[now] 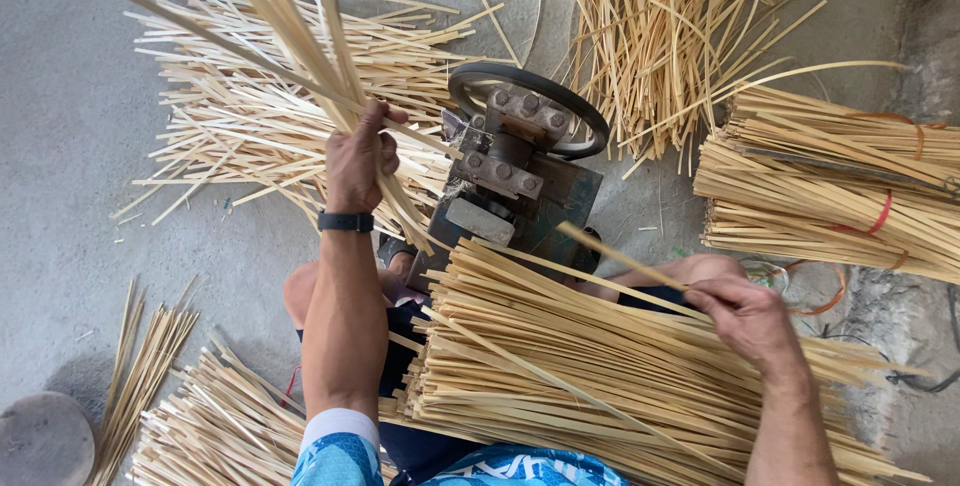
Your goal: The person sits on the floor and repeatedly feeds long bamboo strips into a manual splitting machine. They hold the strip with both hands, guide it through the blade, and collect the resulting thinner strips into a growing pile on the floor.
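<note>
Left hand (358,158) is raised over the machine, fingers clamped round a fan of thin bamboo strips (290,21) that splay up and out past the top edge of the view. A black wristband (346,222) sits on that wrist.

Right hand (745,314) is low at the right, fingers pinched on 1 single strip (620,258) that angles up-left toward the metal machine (510,181). The strip's far end sits just short of the machine body, and contact there can't be made out.

The machine stands on the concrete floor (70,96) between the person's knees, with a dark ring handle (530,106) on top and bolted blocks below it. A thick stack of strips (600,376) lies across the lap, under the right forearm.

Around it: a loose heap (260,116) behind the left hand, a second loose heap (660,26) top centre, a bundle tied with red bands (830,186) at the right, and small piles (200,416) lower left.

Risks, as I judge them:
- the left-hand fan is gripped low and spreads wide, so strips could slide out of the fist;
- the single strip is thin and held near 1 end, so it could flex and miss the machine;
- strip edges look sharp and both hands are bare, so cuts or splinters are likely;
- the lap stack is unbound and could spill if a knee shifts.
</note>
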